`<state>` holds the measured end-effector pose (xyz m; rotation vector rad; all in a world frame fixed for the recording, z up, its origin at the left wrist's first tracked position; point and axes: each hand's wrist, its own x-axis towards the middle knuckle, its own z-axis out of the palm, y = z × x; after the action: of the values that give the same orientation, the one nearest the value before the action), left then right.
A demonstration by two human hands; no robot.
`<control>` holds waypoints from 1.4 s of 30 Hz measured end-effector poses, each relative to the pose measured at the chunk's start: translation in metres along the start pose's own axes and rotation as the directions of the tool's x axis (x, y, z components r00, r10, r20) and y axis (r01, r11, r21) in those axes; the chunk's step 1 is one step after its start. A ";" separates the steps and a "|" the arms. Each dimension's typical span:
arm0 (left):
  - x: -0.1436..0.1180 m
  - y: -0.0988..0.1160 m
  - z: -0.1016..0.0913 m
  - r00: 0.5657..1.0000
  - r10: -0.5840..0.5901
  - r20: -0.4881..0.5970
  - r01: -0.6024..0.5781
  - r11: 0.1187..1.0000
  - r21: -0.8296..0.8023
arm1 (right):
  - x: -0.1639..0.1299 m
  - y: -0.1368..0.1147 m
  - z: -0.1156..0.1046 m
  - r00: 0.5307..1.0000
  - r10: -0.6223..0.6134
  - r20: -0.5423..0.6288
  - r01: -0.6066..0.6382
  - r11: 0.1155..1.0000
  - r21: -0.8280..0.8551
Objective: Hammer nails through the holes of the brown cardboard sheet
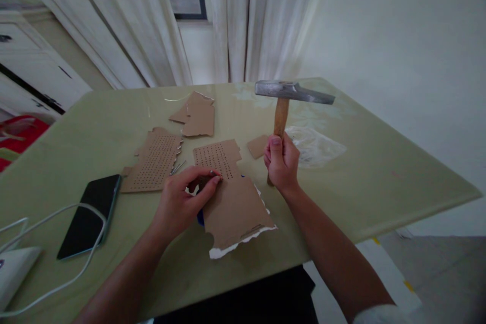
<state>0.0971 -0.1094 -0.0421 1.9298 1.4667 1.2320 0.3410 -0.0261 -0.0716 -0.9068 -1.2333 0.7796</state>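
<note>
My right hand [281, 162] grips the wooden handle of a hammer [292, 92], held upright with its grey steel head above the table. My left hand [186, 201] rests on a torn piece of brown cardboard [235, 207] with rows of small holes at its far end; thumb and forefinger pinch together at its left edge, apparently on a small nail I cannot make out. Something blue shows under the cardboard. A few thin nails [177, 167] lie just left of it.
A second perforated cardboard piece [155, 162] lies to the left, plain scraps [197, 115] further back, and a small scrap [258, 146] by the hammer. A dark phone [90, 215] with a white cable [56, 212] lies at left. The green table [379, 177] ends near my body.
</note>
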 end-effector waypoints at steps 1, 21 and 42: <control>0.000 0.000 0.000 1.000 0.002 -0.005 -0.002 1.000 -0.002 | 0.000 0.000 0.000 1.000 -0.003 -0.002 0.003 1.000 0.002; 0.000 0.004 0.001 0.999 0.040 -0.011 -0.040 0.999 0.001 | 0.000 -0.001 0.001 1.000 -0.011 -0.007 0.011 1.000 -0.027; 0.001 0.007 0.003 0.996 0.082 -0.017 -0.082 0.997 0.016 | 0.000 -0.002 0.001 1.000 0.028 0.012 -0.027 0.997 -0.073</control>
<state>0.1030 -0.1101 -0.0378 2.0125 1.4225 1.2792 0.3402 -0.0274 -0.0696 -0.9807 -1.2698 0.7680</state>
